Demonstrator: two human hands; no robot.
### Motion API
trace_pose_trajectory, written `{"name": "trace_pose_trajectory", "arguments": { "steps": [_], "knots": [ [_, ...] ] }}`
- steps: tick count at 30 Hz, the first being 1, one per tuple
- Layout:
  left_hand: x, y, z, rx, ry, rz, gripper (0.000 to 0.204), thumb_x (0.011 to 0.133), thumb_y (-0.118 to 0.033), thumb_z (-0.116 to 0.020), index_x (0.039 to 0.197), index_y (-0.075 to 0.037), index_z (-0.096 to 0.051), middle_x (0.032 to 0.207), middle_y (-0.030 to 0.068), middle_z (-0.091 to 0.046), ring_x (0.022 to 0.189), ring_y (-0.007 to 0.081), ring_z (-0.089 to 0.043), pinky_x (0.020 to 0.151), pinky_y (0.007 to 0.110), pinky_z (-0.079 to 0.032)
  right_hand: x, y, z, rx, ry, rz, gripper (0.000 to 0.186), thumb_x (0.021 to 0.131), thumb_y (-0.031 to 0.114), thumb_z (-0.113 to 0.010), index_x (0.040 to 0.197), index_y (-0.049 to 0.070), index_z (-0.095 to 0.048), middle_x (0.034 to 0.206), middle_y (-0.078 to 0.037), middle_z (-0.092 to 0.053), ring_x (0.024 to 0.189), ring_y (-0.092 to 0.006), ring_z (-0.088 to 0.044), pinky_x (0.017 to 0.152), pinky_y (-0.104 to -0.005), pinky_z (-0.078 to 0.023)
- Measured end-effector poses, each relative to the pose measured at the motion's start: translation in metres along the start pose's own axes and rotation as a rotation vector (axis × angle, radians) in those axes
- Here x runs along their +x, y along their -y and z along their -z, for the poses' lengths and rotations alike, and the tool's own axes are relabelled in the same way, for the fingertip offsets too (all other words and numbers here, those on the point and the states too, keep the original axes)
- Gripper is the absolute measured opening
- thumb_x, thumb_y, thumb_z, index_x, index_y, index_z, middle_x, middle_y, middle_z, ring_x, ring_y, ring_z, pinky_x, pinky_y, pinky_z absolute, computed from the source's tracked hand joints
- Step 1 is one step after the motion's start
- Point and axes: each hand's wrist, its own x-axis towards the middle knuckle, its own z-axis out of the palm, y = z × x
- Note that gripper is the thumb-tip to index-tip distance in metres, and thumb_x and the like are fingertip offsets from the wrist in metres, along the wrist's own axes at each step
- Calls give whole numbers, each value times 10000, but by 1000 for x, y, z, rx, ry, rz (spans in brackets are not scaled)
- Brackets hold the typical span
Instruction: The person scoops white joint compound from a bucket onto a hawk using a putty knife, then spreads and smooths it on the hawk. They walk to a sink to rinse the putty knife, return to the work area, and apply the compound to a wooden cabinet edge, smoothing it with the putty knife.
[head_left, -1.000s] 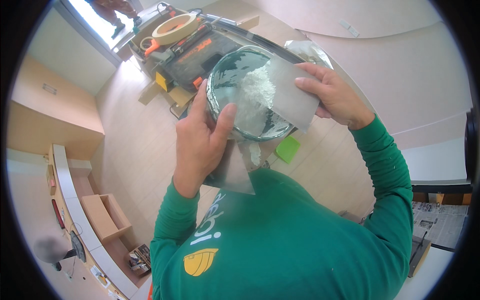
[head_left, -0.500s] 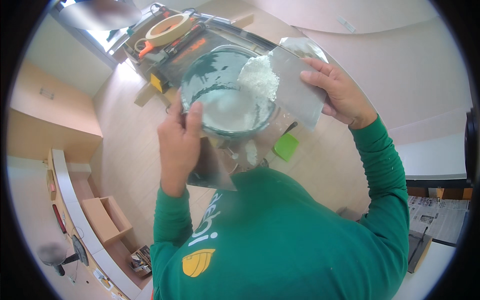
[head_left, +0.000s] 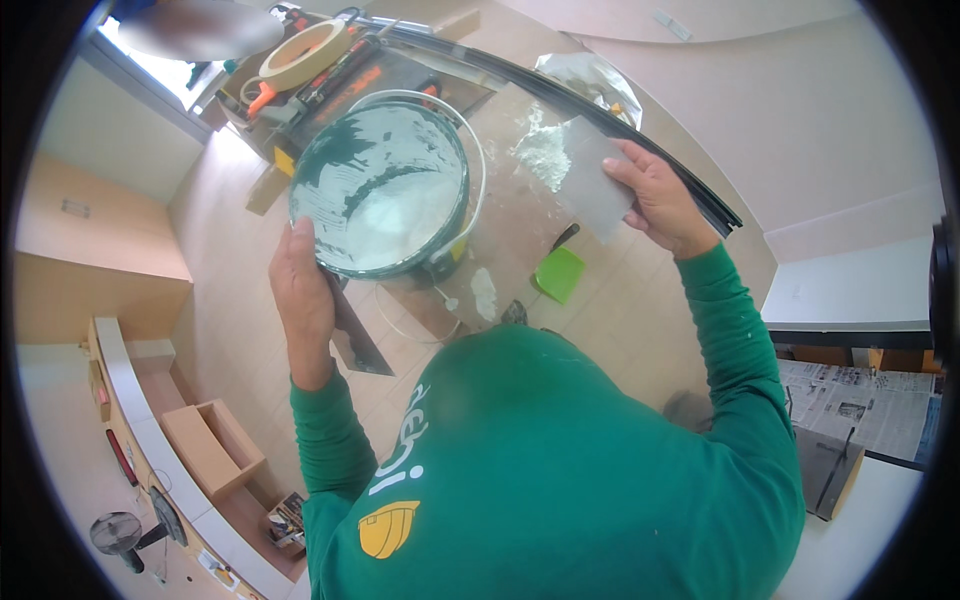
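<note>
My left hand point(head_left: 303, 300) is closed on the near left rim of a dark green bucket point(head_left: 465, 215), with the thumb up at the edge. The bucket is tilted so that its mouth faces me; white paste point(head_left: 395, 220) coats its wall and lies in its bottom. Below that hand a dark flat blade point(head_left: 358, 335) sticks out, perhaps held in the same grip. To the right, my right hand point(head_left: 665, 200) pinches a grey flat scraper sheet point(head_left: 597, 190). A lump of white paste point(head_left: 543, 152) sits at the sheet's far left edge, apart from the bucket.
Beneath lies a brown board point(head_left: 500, 230) with white smears. A lime-green dustpan-like piece point(head_left: 560, 275) is near it. Masking tape point(head_left: 305, 52) and tools sit at the far left, a crumpled silver bag point(head_left: 590, 82) at the back. A fan point(head_left: 118, 535) stands lower left.
The bucket has moved left with my left hand, away from the sheet. My right hand's sheet and paste, formerly over the bucket's right rim, now stand clear of it.
</note>
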Motion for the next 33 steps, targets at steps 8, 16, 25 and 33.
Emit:
{"name": "trace_pose_trajectory", "arguments": {
  "steps": [8, 16, 25, 33],
  "knots": [
    [4, 7, 10, -33, 86, -31, 467, 1116, -353, -442, 1268, 69, -569, 1115, 122, -690, 891, 150, -688, 724, 282, -576, 28, -52, -4, -216, -64, -42, 550, 1020, 318, -643, 1471, 35, -501, 853, 24, -589, 528, -44, -484, 469, -192, -410],
    [-1, 2, 1, 2, 5, -27, 452, 1105, -353, -448, 1175, 46, -649, 944, 37, -653, 777, 79, -541, 682, 230, -437, 37, -45, 3, -524, -70, 122, 515, 1035, 286, -614, 1440, -17, -516, 817, -25, -609, 521, -61, -519, 478, -224, -445],
    [-1, 0, -1, 8, -12, -30, 459, 1104, -357, -447, 1194, 47, -644, 937, 38, -657, 773, 79, -551, 670, 232, -444, 37, -32, 0, -886, -84, 513, 350, 999, 204, -614, 1311, 45, -604, 785, -190, -654, 702, -309, -642, 687, -408, -515],
    [1, 6, 8, 30, 46, -37, 483, 1105, -374, -447, 1233, 71, -585, 1053, 124, -698, 804, 138, -688, 632, 270, -573, 25, -13, -12, -1251, -183, 671, 280, 984, 186, -617, 1260, 141, -632, 850, -182, -685, 782, -391, -667, 679, -460, -529]
  ]
}}
